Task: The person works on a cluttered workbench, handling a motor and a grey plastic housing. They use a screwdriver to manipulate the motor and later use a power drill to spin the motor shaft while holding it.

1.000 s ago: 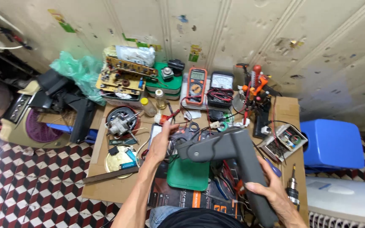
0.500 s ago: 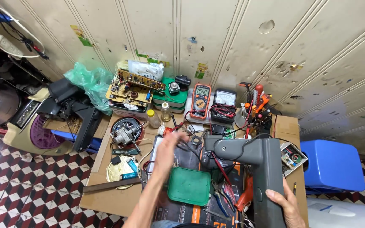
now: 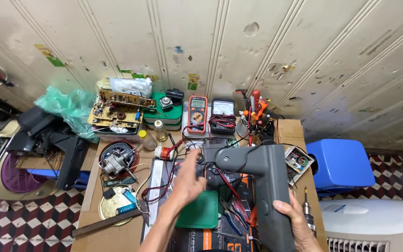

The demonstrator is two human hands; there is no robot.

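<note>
Looking down at a really cluttered tabletop [image 3: 117,233] here. Right hand [image 3: 295,221] is wrapped around the lower end of a big grey plastic housing [image 3: 262,182], some kind of L-shaped appliance body, holding it upright-ish over the middle of the bench with the bent end pointing left. Left hand [image 3: 187,179] is open, fingers spread, hovering just beside that bent end and not gripping anything as far as I can see. Right under it sits a green square lid [image 3: 201,212] and a mess of red and black test leads [image 3: 164,182]. Further back against the wall there's an orange digital multimeter [image 3: 197,114] next to a black analog meter [image 3: 223,112], and a bare circuit board [image 3: 116,114] on a box. A small fan motor [image 3: 117,161] sits off to the left, well apart from both hands. Blue plastic stool [image 3: 341,163] is on the right.
</note>
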